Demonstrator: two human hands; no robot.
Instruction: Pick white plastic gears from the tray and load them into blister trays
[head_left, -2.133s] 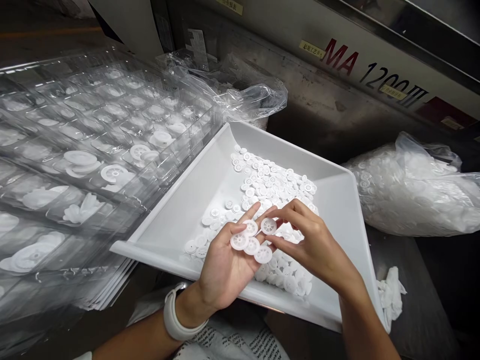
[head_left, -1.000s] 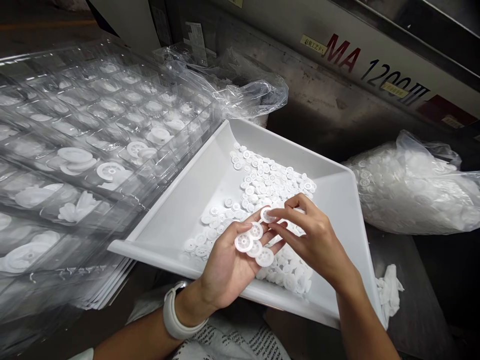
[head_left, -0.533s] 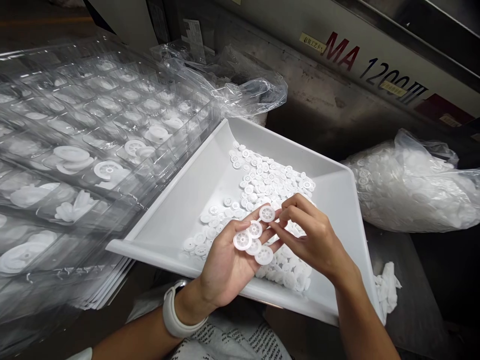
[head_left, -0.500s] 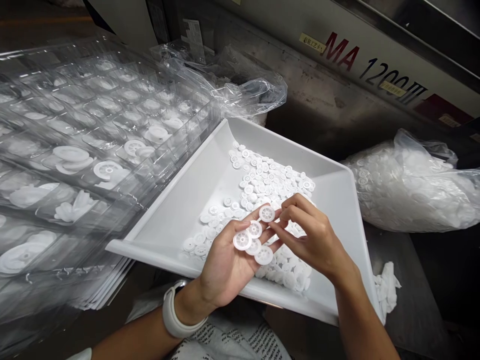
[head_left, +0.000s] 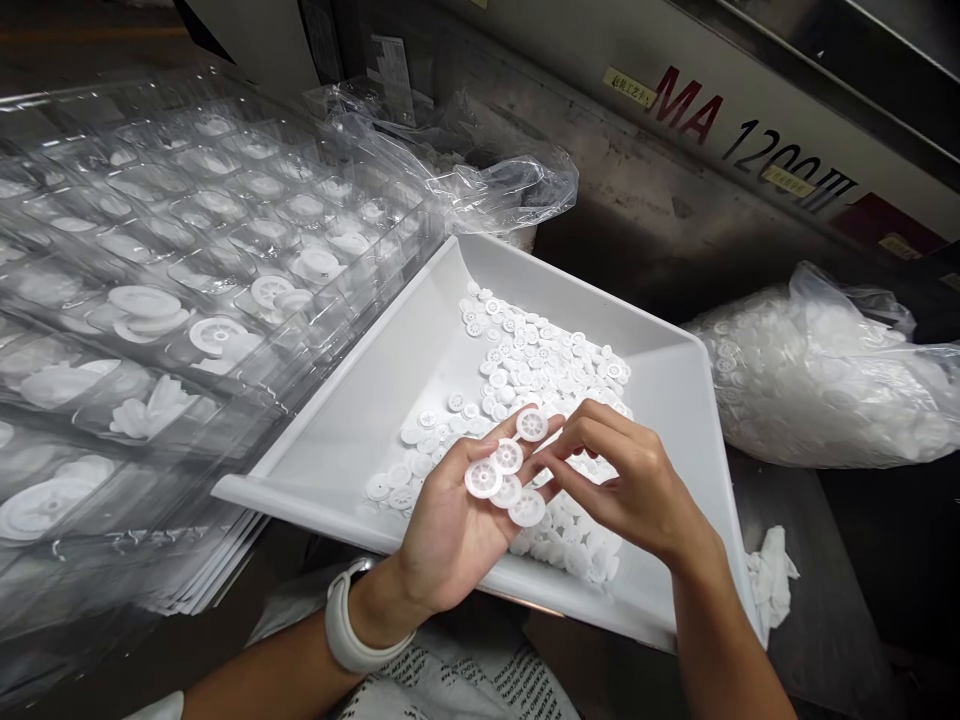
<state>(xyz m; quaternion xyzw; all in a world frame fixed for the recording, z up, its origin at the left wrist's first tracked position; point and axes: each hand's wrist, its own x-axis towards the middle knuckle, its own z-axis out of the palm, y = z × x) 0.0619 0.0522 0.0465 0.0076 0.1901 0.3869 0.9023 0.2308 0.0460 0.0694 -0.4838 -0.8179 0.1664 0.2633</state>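
Cradling four small white wheels (head_left: 484, 478) on flat, spread fingers, the left hand (head_left: 450, 535) sits palm up over the near side of the white tray (head_left: 375, 410). The right hand (head_left: 634, 490) meets it from the right, thumb and forefinger drawn narrow against the farthest wheel (head_left: 532, 424); whether they grip it I cannot tell. Beyond the fingers a loose heap of wheels (head_left: 544, 355) covers the tray floor, with bare floor to their left. More wheels are hidden under both hands. Clear blister trays (head_left: 187, 240) crowd the tray's left rim; a bag of parts (head_left: 825, 380) lies well right
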